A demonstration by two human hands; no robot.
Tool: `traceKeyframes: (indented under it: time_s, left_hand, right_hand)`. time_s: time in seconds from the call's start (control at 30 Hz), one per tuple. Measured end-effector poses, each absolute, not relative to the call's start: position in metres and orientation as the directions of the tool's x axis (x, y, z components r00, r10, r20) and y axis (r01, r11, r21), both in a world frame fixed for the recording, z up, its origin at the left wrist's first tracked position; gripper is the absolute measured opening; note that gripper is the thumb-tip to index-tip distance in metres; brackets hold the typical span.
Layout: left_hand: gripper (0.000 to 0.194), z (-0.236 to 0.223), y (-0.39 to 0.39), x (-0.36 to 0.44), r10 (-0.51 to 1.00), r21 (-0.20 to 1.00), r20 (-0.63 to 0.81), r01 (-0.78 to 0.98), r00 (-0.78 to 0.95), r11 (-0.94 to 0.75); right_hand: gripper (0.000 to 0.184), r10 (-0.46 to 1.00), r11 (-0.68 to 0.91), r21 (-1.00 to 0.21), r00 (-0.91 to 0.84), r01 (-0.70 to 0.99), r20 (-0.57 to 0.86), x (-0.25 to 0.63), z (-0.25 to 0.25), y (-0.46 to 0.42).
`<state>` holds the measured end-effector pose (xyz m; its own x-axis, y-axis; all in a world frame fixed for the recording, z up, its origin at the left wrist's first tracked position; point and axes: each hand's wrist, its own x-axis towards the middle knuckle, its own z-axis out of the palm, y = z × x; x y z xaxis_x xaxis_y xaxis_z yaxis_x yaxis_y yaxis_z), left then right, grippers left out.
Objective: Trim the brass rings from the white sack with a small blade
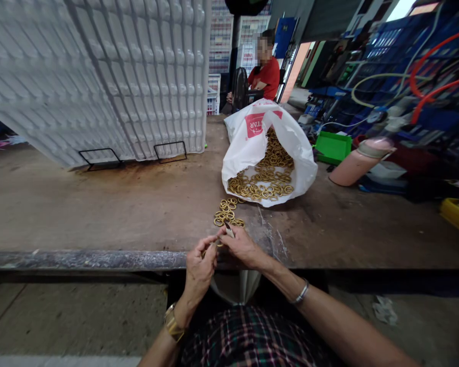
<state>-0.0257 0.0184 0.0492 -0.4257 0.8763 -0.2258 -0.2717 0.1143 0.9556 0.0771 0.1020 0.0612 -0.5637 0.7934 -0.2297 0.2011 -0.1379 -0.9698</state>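
My left hand (199,265) is closed at the table's front edge, its fingers pinched on a brass-coloured ring that is mostly hidden. Fingertips touching it, my right hand (245,248) grips a small knife (229,232) with a pale handle and a dark tip pointing away from me. Just beyond the hands lies a small pile of brass-coloured rings (225,210) on the table. Behind that pile, a white plastic sack (243,148) lies with its mouth towards me. Many more rings (277,153) fill its inside and spread to the lip.
The brown table (156,214) has a worn front edge. White ribbed plastic trays (145,76) stand upright on black wire stands at the left. On the right are a green bin (332,147), a pink bottle (361,162) and a yellow tray (458,216). A person in red (268,79) sits behind the table.
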Motion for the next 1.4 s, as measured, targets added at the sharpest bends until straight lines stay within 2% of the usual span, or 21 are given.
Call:
traceKeyframes:
  time_s: [0.07, 0.13, 0.23, 0.33, 0.47, 0.53, 0.67, 0.83, 1.13, 1.4]
  left_hand:
    - [0.037, 0.050, 0.018, -0.025, 0.892, 0.978, -0.179, -0.177, -0.416, 0.114]
    - [0.035, 0.051, 0.017, -0.026, 0.904, 0.981, -0.166, -0.157, -0.393, 0.113]
    - [0.032, 0.052, 0.017, -0.027, 0.916, 0.981, -0.160, -0.160, -0.369, 0.107]
    - [0.028, 0.054, 0.018, -0.028, 0.915, 0.983, -0.154, -0.151, -0.372, 0.104]
    - [0.031, 0.058, 0.020, -0.026, 0.896, 0.980, -0.176, -0.156, -0.407, 0.122]
    - [0.032, 0.060, 0.020, -0.024, 0.890, 0.976, -0.195, -0.172, -0.412, 0.134]
    - [0.034, 0.057, 0.020, -0.023, 0.887, 0.957, -0.247, -0.243, -0.390, 0.159]
    - [0.035, 0.050, 0.018, -0.024, 0.905, 0.923, -0.303, -0.330, -0.300, 0.199]
    - [0.032, 0.053, 0.017, -0.026, 0.928, 0.860, -0.307, -0.480, -0.213, 0.175]
    - [0.031, 0.052, 0.015, -0.028, 0.934, 0.829, -0.309, -0.533, -0.181, 0.171]
  right_hand:
    - [0.008, 0.753, -0.277, -0.946, -0.574, 0.169, -0.323, 0.077, 0.063, 0.101]
    - [0.011, 0.704, -0.395, -0.910, -0.594, 0.129, -0.390, 0.078, 0.066, 0.100]
    - [0.015, 0.685, -0.445, -0.890, -0.604, 0.097, -0.408, 0.078, 0.065, 0.098]
    - [0.019, 0.745, -0.327, -0.935, -0.571, 0.138, -0.345, 0.077, 0.060, 0.098]
    - [0.026, 0.811, 0.001, -0.975, -0.571, 0.220, -0.128, 0.076, 0.057, 0.098]
    - [0.024, 0.817, 0.080, -0.964, -0.571, 0.255, -0.083, 0.076, 0.058, 0.099]
    - [0.025, 0.801, 0.067, -0.958, -0.588, 0.280, -0.116, 0.076, 0.058, 0.099]
    - [0.028, 0.793, 0.107, -0.953, -0.603, 0.284, -0.091, 0.077, 0.053, 0.099]
    - [0.028, 0.809, 0.121, -0.957, -0.585, 0.262, -0.058, 0.077, 0.054, 0.100]
    - [0.030, 0.792, 0.122, -0.963, -0.608, 0.240, -0.051, 0.076, 0.057, 0.100]
